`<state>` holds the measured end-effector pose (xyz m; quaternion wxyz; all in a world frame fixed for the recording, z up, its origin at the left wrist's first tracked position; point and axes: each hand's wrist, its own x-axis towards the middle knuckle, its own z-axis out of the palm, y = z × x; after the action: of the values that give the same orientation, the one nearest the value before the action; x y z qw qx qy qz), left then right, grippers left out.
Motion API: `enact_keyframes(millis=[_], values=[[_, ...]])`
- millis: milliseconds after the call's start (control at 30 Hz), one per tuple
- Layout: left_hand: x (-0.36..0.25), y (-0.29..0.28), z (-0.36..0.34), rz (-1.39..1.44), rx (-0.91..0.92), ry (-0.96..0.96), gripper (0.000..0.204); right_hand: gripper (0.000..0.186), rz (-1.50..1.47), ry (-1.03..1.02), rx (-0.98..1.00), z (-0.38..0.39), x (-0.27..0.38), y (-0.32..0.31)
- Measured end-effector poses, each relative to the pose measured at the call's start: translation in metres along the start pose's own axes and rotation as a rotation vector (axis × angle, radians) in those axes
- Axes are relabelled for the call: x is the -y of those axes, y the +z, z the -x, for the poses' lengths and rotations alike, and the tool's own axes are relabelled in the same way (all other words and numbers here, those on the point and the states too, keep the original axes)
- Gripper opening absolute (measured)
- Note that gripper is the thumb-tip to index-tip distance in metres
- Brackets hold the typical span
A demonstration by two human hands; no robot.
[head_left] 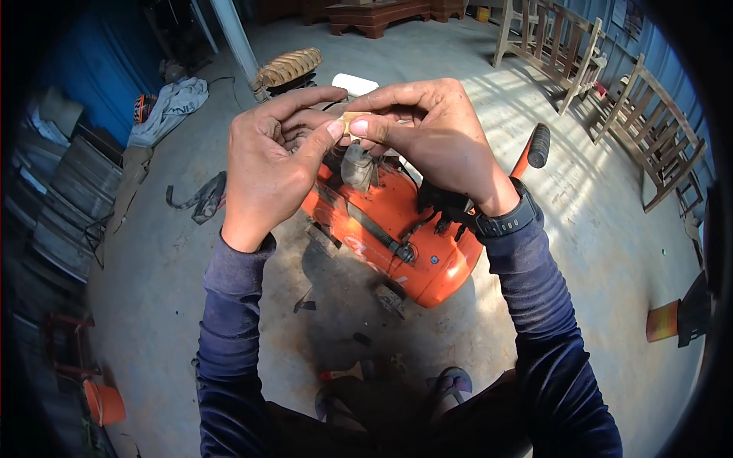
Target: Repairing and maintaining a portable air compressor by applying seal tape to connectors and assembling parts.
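Left hand (269, 162), right hand (447, 131), both clamped on 1 small piece (348, 119), tan, flat-looking, partly covered

barred sunlight on floor (588, 206) at right, black corners, fisheye-bent edges

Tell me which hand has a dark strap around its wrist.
The right hand: a dark, watch-like strap circles its wrist. The left hand, pinching the same small tan piece, shows only bare skin down to its sleeve.
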<state>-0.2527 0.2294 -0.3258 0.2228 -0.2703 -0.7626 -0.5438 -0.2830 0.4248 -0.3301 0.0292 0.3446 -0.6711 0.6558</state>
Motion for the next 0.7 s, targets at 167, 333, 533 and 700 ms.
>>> enact_keyframes(millis=[167, 333, 533, 700], values=[[0.001, -0.002, 0.0, 0.087, 0.002, -0.06, 0.028, 0.022, 0.158, -0.177, 0.005, -0.004, -0.003, 0.0], [0.005, -0.006, -0.003, 0.116, 0.025, -0.083, 0.03, 0.023, 0.381, -0.508, 0.043, -0.009, -0.008, -0.007], [0.007, -0.012, -0.004, 0.26, 0.087, -0.147, 0.033, 0.018, 0.385, -0.587, 0.059, -0.009, -0.008, -0.008], [0.011, -0.012, -0.002, 0.267, 0.059, -0.171, 0.028, 0.007, 0.475, -0.669, 0.019, -0.011, -0.011, -0.006]])
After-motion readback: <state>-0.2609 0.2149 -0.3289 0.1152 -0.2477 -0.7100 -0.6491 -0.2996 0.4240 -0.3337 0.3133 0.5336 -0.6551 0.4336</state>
